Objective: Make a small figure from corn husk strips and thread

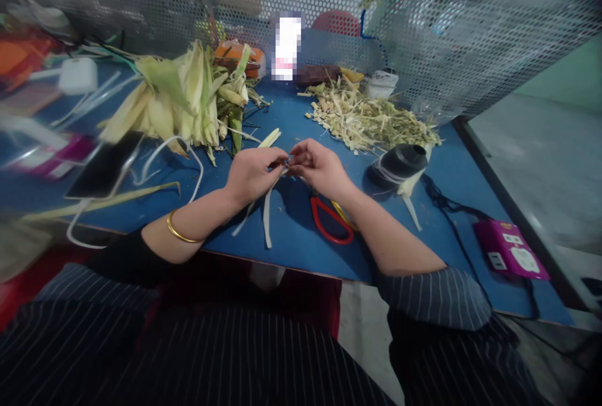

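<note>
Pinched fingertips of the left hand (254, 172) and right hand (320, 164) nearly meet at mid-frame around the upper end of a pale strip (267, 216), which hangs below the grip toward lower centre, left of red-handled scissors (339, 240).

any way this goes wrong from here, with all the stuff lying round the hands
The narrow pale strip seems pinched just at the tips of the left hand and right hand, so it might slip or tear. The red looped handle lies close by the right forearm and could be knocked. On the other side, the white cable loops near the left forearm and may snag.
</note>
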`<state>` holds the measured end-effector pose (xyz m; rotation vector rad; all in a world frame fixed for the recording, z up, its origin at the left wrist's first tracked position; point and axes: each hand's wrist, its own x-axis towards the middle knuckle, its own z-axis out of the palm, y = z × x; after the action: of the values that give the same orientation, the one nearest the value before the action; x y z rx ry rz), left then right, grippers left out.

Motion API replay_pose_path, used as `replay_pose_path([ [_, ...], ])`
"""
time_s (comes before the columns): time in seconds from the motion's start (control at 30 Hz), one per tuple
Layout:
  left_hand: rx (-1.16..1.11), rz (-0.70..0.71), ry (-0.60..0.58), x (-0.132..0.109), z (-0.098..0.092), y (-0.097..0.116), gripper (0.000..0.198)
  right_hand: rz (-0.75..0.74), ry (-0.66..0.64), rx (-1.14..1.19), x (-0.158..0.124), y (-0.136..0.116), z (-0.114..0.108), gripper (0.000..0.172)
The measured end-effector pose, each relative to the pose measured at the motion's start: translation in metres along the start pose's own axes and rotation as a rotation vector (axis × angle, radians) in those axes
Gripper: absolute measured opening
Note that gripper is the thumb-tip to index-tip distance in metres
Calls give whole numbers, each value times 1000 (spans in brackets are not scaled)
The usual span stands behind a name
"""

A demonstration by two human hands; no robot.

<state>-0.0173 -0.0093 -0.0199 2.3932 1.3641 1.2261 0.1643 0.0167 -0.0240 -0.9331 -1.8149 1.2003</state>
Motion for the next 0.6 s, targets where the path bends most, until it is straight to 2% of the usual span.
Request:
replay_pose_path([
  [0.17,142,54,-10,-1,1,-2,15,4,11,80,0,-4,5,17],
  [0.3,141,32,5,-3,1,0,16,108,94,109,0,-9,7,9],
  [0.47,147,53,11,-5,3,0,14,249,57,142,-2,-14,4,13],
  [0.6,103,69,36,-4,4,0,13,299,35,199,-3,-17,2,14],
])
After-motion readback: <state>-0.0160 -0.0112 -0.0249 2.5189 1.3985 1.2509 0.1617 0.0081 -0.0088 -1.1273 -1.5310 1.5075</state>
